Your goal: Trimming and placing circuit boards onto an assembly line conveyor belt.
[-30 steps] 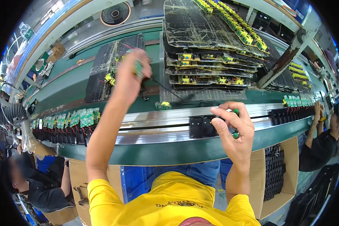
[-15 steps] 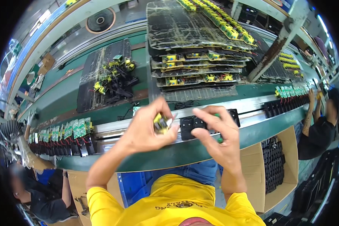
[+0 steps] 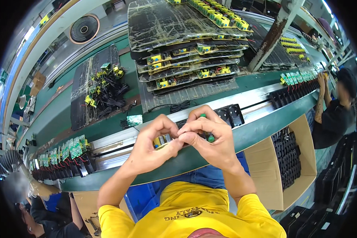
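Note:
My left hand (image 3: 150, 146) is closed around a small circuit board (image 3: 161, 141) with yellow and silvery parts, held above the bench's front edge. The fingertips of my right hand (image 3: 216, 142) pinch together against those of the left, at the board's right end. What lies between the fingertips is too small to make out. Tucked in my right hand is a tool with two green ends (image 3: 211, 139); its working end is hidden. Just behind the right hand, black plastic housings (image 3: 231, 115) lie in a row on the metal rail (image 3: 261, 106).
Left on the rail stand green boards with red wires (image 3: 69, 148); similar ones (image 3: 301, 78) stand far right near a co-worker (image 3: 335, 107). Behind are stacked trays (image 3: 162, 23) of yellow-part boards and a cable heap (image 3: 111, 93). A carton (image 3: 261, 170) holds black parts. A post (image 3: 271, 37) rises right.
My right hand has moved left, and its fingers have closed against my left fingertips. The left hand still holds the board. The whole view has shifted slightly.

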The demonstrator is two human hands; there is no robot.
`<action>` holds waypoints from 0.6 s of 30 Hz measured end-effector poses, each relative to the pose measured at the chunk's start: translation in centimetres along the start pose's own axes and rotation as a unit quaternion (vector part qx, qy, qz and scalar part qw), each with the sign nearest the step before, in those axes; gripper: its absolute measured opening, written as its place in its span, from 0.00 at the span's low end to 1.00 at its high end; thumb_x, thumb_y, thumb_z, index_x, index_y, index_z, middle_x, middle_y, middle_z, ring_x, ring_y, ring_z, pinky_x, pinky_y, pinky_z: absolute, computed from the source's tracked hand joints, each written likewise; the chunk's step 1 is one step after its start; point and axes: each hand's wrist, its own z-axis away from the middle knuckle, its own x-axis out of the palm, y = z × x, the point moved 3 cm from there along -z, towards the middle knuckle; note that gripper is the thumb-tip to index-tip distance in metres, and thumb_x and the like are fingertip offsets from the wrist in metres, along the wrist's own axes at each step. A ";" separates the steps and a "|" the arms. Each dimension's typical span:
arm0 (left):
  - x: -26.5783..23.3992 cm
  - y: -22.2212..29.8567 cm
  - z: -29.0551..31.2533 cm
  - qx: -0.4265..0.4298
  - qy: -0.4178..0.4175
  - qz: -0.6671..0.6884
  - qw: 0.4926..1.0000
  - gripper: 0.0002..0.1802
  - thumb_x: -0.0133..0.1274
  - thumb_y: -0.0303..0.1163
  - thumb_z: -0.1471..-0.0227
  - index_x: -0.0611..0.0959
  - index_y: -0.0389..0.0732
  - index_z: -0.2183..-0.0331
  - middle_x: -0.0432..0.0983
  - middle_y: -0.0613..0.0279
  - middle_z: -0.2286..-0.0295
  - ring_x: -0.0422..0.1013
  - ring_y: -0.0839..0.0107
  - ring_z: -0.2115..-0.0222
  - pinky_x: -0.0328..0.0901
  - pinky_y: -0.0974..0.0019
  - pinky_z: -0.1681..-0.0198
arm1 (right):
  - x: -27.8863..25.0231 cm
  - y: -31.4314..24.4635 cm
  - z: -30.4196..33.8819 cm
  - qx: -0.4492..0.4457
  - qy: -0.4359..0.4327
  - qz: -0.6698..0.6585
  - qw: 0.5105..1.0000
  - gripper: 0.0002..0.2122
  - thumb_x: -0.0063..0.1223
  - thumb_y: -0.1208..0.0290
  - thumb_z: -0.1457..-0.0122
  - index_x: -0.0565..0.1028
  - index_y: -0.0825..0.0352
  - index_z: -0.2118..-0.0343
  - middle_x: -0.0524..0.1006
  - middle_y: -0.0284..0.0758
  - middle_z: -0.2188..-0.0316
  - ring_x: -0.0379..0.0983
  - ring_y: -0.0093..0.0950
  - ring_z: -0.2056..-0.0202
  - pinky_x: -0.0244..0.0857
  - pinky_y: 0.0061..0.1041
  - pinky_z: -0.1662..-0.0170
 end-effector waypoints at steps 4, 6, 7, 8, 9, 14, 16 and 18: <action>0.1 -0.3 0.6 -0.049 0.086 0.156 0.983 0.07 0.65 0.22 0.40 0.83 0.34 0.61 0.83 0.63 0.69 0.73 0.74 0.70 0.70 0.70 0.61 | 0.1 0.8 0.4 0.029 0.038 -0.074 0.996 0.09 0.76 0.78 0.40 0.92 0.64 0.57 0.79 0.33 0.59 0.72 0.22 0.64 0.67 0.20 0.62; -0.2 0.2 0.3 -0.054 0.072 0.078 0.993 0.06 0.65 0.22 0.40 0.83 0.34 0.61 0.84 0.63 0.68 0.73 0.74 0.69 0.70 0.70 0.60 | -0.4 1.2 0.8 0.007 0.048 0.003 0.999 0.09 0.76 0.77 0.41 0.92 0.63 0.57 0.79 0.33 0.59 0.72 0.23 0.64 0.68 0.21 0.62; -0.6 0.7 0.2 -0.054 0.064 -0.001 0.996 0.06 0.65 0.22 0.40 0.84 0.34 0.62 0.84 0.63 0.68 0.74 0.74 0.69 0.70 0.70 0.60 | -0.7 1.3 1.2 -0.019 0.049 0.080 0.995 0.09 0.76 0.76 0.41 0.92 0.63 0.57 0.79 0.32 0.59 0.72 0.23 0.65 0.68 0.22 0.62; -1.0 0.9 0.0 -0.055 0.055 -0.079 0.994 0.05 0.65 0.22 0.40 0.85 0.34 0.62 0.84 0.63 0.67 0.74 0.73 0.68 0.70 0.70 0.60 | -1.1 1.4 1.5 -0.045 0.048 0.155 0.986 0.09 0.77 0.75 0.42 0.92 0.62 0.57 0.79 0.32 0.59 0.72 0.24 0.65 0.68 0.22 0.62; -1.2 0.8 -0.2 -0.057 0.043 -0.156 0.985 0.04 0.65 0.23 0.40 0.85 0.34 0.63 0.85 0.63 0.67 0.75 0.73 0.68 0.70 0.70 0.59 | -1.3 1.5 2.0 -0.070 0.046 0.229 0.970 0.09 0.77 0.75 0.42 0.92 0.62 0.58 0.78 0.32 0.59 0.72 0.24 0.65 0.68 0.23 0.62; -2.2 -1.7 -1.3 -0.036 0.026 -0.266 0.963 0.03 0.65 0.23 0.41 0.86 0.34 0.65 0.85 0.62 0.66 0.76 0.70 0.68 0.69 0.67 0.61 | -2.5 2.6 4.2 -0.054 0.013 0.430 0.901 0.12 0.78 0.71 0.45 0.92 0.59 0.57 0.78 0.31 0.58 0.72 0.27 0.64 0.69 0.27 0.60; -2.1 -2.7 -2.2 -0.039 0.018 -0.272 0.961 0.03 0.65 0.23 0.41 0.86 0.34 0.65 0.85 0.62 0.66 0.76 0.68 0.68 0.69 0.67 0.61 | -2.1 3.0 4.4 -0.049 0.005 0.440 0.897 0.12 0.78 0.70 0.45 0.92 0.59 0.57 0.78 0.30 0.58 0.72 0.28 0.64 0.69 0.28 0.60; -1.9 -3.2 -2.7 -0.029 0.020 -0.292 0.956 0.04 0.66 0.23 0.42 0.86 0.34 0.66 0.85 0.61 0.66 0.76 0.66 0.69 0.69 0.66 0.62 | -1.3 3.4 4.3 -0.063 -0.011 0.461 0.885 0.12 0.78 0.69 0.46 0.92 0.58 0.58 0.78 0.30 0.58 0.72 0.29 0.63 0.69 0.30 0.59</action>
